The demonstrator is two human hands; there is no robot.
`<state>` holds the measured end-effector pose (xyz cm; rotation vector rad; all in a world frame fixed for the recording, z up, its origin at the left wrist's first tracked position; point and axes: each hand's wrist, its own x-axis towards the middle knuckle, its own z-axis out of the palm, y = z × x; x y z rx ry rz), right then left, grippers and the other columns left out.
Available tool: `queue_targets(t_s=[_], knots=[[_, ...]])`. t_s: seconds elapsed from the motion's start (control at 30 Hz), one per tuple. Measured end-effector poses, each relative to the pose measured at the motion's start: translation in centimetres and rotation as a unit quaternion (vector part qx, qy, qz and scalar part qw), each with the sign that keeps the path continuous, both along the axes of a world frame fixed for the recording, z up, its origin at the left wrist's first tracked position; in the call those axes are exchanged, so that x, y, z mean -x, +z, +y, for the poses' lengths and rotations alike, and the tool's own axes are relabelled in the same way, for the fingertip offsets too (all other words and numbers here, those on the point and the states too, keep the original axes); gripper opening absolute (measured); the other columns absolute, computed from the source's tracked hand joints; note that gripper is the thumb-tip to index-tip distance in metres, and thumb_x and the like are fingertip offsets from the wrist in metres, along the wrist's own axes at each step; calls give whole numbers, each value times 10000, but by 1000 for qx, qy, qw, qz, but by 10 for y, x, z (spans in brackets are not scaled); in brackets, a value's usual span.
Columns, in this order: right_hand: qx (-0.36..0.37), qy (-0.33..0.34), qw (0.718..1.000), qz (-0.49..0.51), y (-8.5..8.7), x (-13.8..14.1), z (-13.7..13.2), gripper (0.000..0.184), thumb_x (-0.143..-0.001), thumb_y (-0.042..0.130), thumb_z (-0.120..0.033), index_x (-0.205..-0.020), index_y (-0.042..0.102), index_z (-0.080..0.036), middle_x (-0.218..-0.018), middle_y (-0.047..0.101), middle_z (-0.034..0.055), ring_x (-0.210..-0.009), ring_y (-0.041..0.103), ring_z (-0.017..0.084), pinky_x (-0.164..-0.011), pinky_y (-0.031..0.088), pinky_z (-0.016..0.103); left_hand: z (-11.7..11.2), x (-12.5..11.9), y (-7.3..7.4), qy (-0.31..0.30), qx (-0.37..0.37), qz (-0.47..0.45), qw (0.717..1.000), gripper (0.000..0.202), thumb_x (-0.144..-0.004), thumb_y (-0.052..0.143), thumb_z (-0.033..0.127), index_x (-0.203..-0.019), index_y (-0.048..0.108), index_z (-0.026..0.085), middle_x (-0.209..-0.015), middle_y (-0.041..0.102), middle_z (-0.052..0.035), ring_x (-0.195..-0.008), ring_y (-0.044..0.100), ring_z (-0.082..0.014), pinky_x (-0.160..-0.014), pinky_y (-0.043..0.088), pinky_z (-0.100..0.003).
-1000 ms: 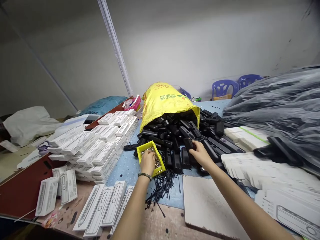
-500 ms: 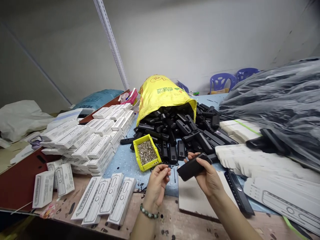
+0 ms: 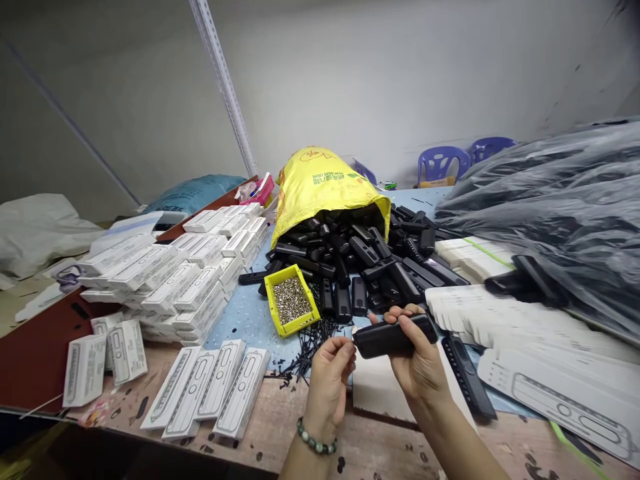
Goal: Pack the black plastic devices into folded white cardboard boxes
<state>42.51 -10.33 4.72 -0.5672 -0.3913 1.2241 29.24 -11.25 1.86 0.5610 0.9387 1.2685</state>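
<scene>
My right hand is wrapped round a black oblong plastic case, held nearly level above a white board. My left hand, with a beaded bracelet at its wrist, is closed in a pinch right at the case's left end. Whatever its fingertips hold is too small or hidden to name. Just beyond the left hand sits a yellow bin of small shiny metal parts. Thin black screw-like pieces lie scattered between bin and hand. More black cases are heaped behind.
A yellow sack spills black cases at the back. White boxes are stacked on the left, with several more at the front. White printed cards and a black patterned strip lie right, below dark plastic wrapping.
My left hand has moved right and its fingertips now meet the case's left end. The case has been turned closer to level. More loose black pieces show beside the bin.
</scene>
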Motion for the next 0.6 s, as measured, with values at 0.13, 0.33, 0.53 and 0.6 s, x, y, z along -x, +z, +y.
queue_targets(t_s=[0.13, 0.33, 0.53, 0.6], knots=[[-18, 10, 1000, -8, 3, 0, -2, 250, -738, 742, -186, -860, 531, -242, -844, 539, -57, -741, 533, 81, -987, 469, 463, -1, -2, 1, -11, -11, 17, 1000, 388, -581, 854, 373, -771, 640, 112, -673, 548, 22, -602, 460, -29, -584, 366, -146], [-33, 10, 996, -83, -5, -8, -9, 249, -741, 752, -224, -860, 535, -246, -828, 580, -41, -747, 574, 109, -914, 499, 412, -6, -7, -12, -47, 4, 52, 998, 365, -651, 794, 409, -779, 617, 117, -665, 521, 23, -591, 435, -36, -583, 348, -155], [-38, -10, 934, -355, -47, -42, -13, 238, -713, 788, -272, -855, 608, -211, -871, 638, 44, -880, 603, 210, -855, 484, 368, -9, 11, -23, -35, -73, 293, 953, 395, -805, 645, 351, -1162, 603, 186, -1167, 595, -92, -1006, 563, -169, -809, 461, -251], [7, 16, 941, -339, -62, -40, -9, 275, -706, 794, -324, -839, 588, -200, -836, 629, 34, -813, 589, 191, -769, 487, 317, -9, 7, -23, -74, -139, 414, 896, 416, -837, 588, 334, -1236, 565, 218, -1275, 544, -88, -1156, 518, -203, -956, 448, -326]])
